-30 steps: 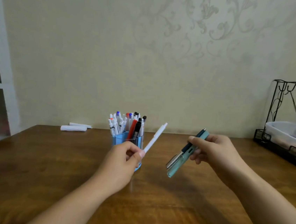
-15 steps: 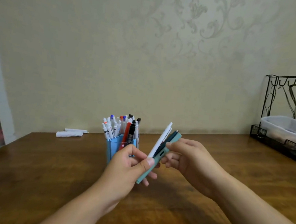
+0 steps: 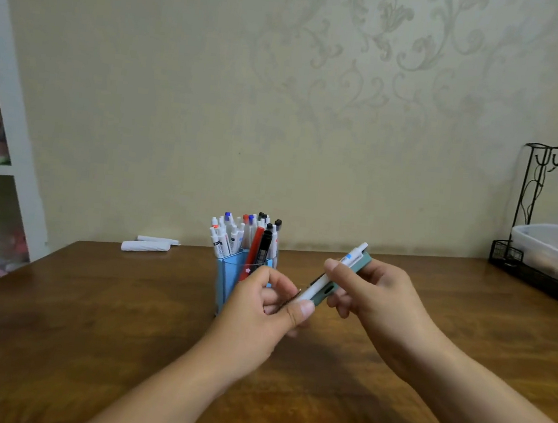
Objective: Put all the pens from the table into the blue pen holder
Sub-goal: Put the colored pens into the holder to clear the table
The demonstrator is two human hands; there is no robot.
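The blue pen holder [image 3: 227, 276] stands mid-table, packed with several white, red and black pens [image 3: 245, 235]. Just in front of it both hands meet over a small bundle: a white pen [image 3: 318, 284] and a teal pen [image 3: 365, 259] lying side by side, tilted up to the right. My right hand [image 3: 375, 297] grips the upper part of the bundle with thumb and curled fingers. My left hand [image 3: 260, 309] pinches the lower ends between thumb and fingers. The bundle's lower tips are hidden behind my left thumb.
Two white rolled pieces [image 3: 148, 245] lie at the table's far left edge by the wall. A black wire rack [image 3: 539, 273] with a clear plastic tub [image 3: 556, 247] stands at the far right. A white shelf unit [image 3: 7, 162] stands left of the wooden table [image 3: 88, 312].
The hands came together: the white pen from my left hand now lies alongside the teal pen, and my right hand grips both. The bundle has shifted slightly right of the holder.
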